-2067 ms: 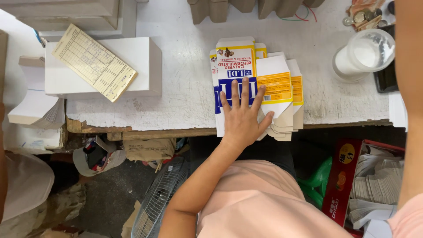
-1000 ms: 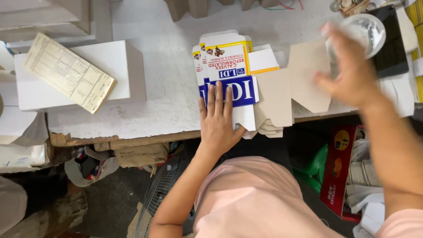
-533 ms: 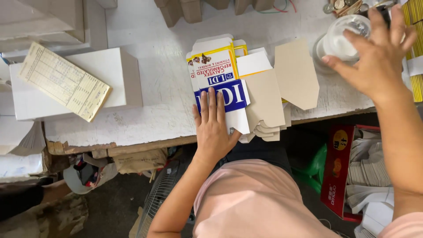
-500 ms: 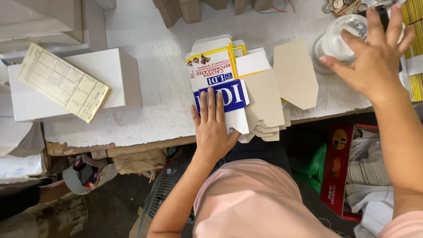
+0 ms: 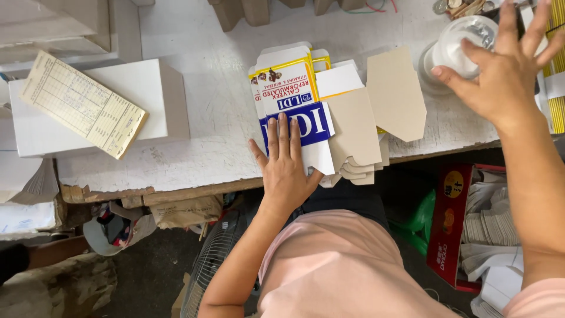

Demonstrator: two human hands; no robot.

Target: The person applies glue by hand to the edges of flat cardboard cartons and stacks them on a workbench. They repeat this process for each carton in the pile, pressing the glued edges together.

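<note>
A stack of flat, unfolded cartons (image 5: 306, 100), white with blue, yellow and red print, lies at the near edge of the worn white table (image 5: 218, 106). Several of them are fanned to the right with their plain brown insides up (image 5: 394, 94). My left hand (image 5: 286, 168) lies flat on the stack, fingers spread, holding nothing. My right hand (image 5: 503, 70) is raised at the far right, fingers apart, with its fingertips over a round clear container with a white inside (image 5: 462, 44). Whether it touches the container I cannot tell.
A white box (image 5: 159, 100) with a yellow ruled pad (image 5: 82, 105) on it sits at the left. Brown cardboard pieces (image 5: 244, 10) stand along the far edge. Below the table are a fan grille (image 5: 212, 265), a red box of white paper pieces (image 5: 471, 224) and a green bag (image 5: 418, 221).
My right hand swept from off the stack to the right, up to the round container. The brown carton blanks came to fan out on the right. My left hand stayed on the stack.
</note>
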